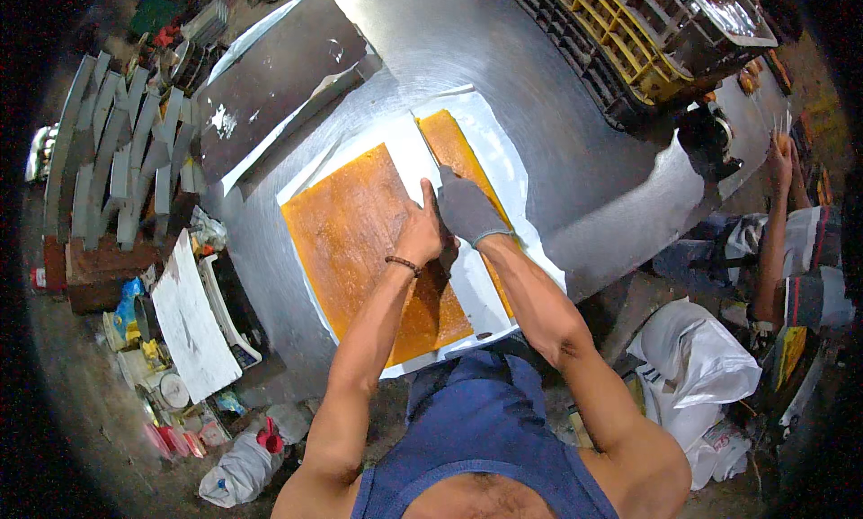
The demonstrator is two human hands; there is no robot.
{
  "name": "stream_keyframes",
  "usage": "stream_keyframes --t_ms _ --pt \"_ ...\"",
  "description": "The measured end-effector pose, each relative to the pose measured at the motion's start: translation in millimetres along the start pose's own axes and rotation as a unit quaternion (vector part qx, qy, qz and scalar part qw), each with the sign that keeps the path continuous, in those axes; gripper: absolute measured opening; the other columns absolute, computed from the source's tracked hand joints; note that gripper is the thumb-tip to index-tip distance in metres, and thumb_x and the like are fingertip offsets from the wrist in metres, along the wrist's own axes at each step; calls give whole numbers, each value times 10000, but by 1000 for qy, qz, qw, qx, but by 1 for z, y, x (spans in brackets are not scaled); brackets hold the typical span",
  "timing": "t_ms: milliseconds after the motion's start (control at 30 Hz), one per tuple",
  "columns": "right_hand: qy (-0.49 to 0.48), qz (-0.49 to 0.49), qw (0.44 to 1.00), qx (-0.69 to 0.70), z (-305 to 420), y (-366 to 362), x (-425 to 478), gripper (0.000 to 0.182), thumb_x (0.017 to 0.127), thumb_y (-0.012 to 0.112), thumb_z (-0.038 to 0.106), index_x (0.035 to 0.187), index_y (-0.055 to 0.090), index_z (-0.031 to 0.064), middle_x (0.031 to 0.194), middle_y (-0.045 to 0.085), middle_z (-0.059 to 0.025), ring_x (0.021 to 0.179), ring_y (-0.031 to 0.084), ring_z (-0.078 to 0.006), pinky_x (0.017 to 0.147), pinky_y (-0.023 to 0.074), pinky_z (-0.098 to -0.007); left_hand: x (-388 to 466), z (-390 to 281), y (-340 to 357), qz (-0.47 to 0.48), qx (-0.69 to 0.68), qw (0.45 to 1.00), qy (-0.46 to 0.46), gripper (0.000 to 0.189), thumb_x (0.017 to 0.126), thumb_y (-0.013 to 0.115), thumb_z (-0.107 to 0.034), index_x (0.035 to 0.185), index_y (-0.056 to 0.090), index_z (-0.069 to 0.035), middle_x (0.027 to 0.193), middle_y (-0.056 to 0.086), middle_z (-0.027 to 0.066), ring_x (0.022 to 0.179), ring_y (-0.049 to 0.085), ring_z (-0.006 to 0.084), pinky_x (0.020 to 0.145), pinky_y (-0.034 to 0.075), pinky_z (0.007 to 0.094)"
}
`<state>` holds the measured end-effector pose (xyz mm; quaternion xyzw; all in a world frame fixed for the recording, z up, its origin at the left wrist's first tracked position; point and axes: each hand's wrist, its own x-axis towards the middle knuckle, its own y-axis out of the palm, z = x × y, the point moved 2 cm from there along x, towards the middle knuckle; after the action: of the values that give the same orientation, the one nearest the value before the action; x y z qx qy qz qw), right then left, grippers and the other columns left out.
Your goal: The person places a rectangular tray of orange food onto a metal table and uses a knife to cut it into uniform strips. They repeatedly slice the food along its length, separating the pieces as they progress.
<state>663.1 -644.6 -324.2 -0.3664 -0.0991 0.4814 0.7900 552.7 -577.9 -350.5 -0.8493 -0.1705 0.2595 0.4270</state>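
Observation:
A large sheet of orange-brown slab, apparently a sweet or jelly, lies on white paper over a metal tabletop. To its right, apart from it, runs a narrow strip of the same slab. My bare left hand, with a beaded bracelet at the wrist, rests on the large slab's right edge, index finger pointing forward. A grey glove covers my right hand, which grips a thin knife. Its blade lies along the strip's left edge; the handle is mostly hidden under the glove.
At the upper left is a dark, worn board or tray; beyond it, grey metal bars are stacked. Plastic crates stand upper right. A co-worker's arm shows at right, near white sacks. A white panel leans left.

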Motion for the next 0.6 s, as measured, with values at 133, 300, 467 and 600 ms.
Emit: stream_keyframes --t_ms 133,300,467,600 --pt "-19 4 1000 -19 -11 7 -36 362 846 553 63 1174 452 -52 848 640 -318 778 646 -460 679 511 -525 7 9 3 22 38 998 -33 1000 765 607 26 1513 -57 -5 1222 306 523 975 577 558 841 528 482" --pt "0 -7 999 -41 -17 8 -12 426 890 524 83 1277 419 -59 858 646 -302 787 647 -451 680 506 -531 15 3 2 48 47 997 -33 1007 766 572 57 1516 -93 -33 1278 220 566 998 567 576 858 524 484" --pt "26 21 999 16 -13 1 -86 296 929 499 131 1166 460 -41 844 645 -296 812 643 -461 708 508 -535 7 18 8 9 20 999 -32 1146 738 769 -149 1513 -65 -12 1283 255 542 1059 537 581 904 501 486" --pt "6 0 1000 2 -27 7 -70 295 929 486 121 1184 461 -25 835 642 -296 794 634 -466 692 497 -547 14 19 15 -10 54 998 8 1262 679 854 -249 1505 -62 13 1258 282 545 1097 520 579 953 480 469"
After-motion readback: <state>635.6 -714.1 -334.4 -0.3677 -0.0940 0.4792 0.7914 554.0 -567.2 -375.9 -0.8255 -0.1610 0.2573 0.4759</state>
